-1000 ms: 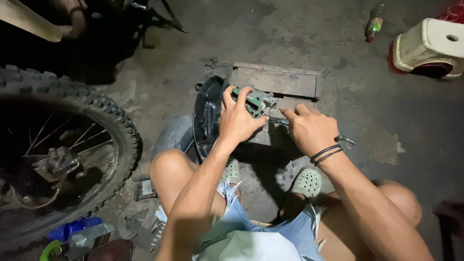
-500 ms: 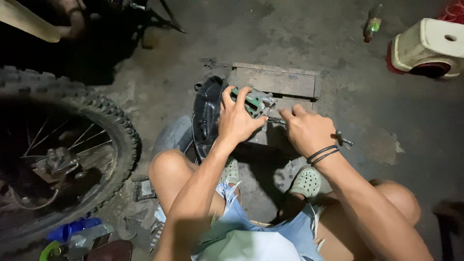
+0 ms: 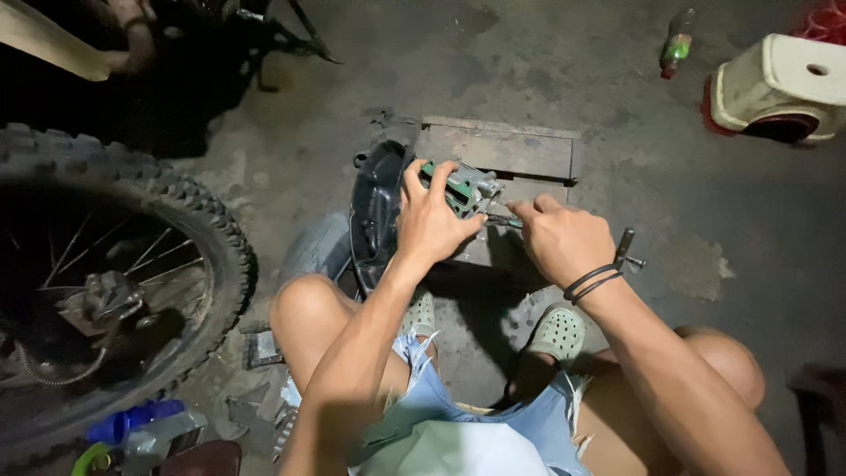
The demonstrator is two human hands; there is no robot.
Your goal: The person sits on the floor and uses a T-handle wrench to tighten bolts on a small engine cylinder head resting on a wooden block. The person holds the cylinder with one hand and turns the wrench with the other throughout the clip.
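The person squatted on the concrete floor [image 3: 352, 79], and the left hand [image 3: 432, 220] was closed over a small green and grey metal part [image 3: 463, 187], fingers wrapped across its top and the thumb pressing from the near side. That part sat against a rounded black plastic cover [image 3: 374, 211] standing on edge just in front of a flat wooden board [image 3: 502, 150]. The right hand [image 3: 560, 238] was curled shut around a slim metal tool [image 3: 498, 220] whose tip met the green part; a bent metal end [image 3: 626, 249] stuck out behind the wrist, and whether it belonged to the same tool could not be told. The green part looked rigid and fairly dense for its size, probably greasy and so liable to slip, which suited the full wrap of the fingers around its body rather than a pinch at an edge. The black cover looked light and somewhat flexible, likely to shift unless braced against the floor. A knobby spoked wheel [image 3: 123, 264] stood to the left, a white plastic stool [image 3: 780, 88] and a bottle [image 3: 677, 44] lay well apart at the far right.
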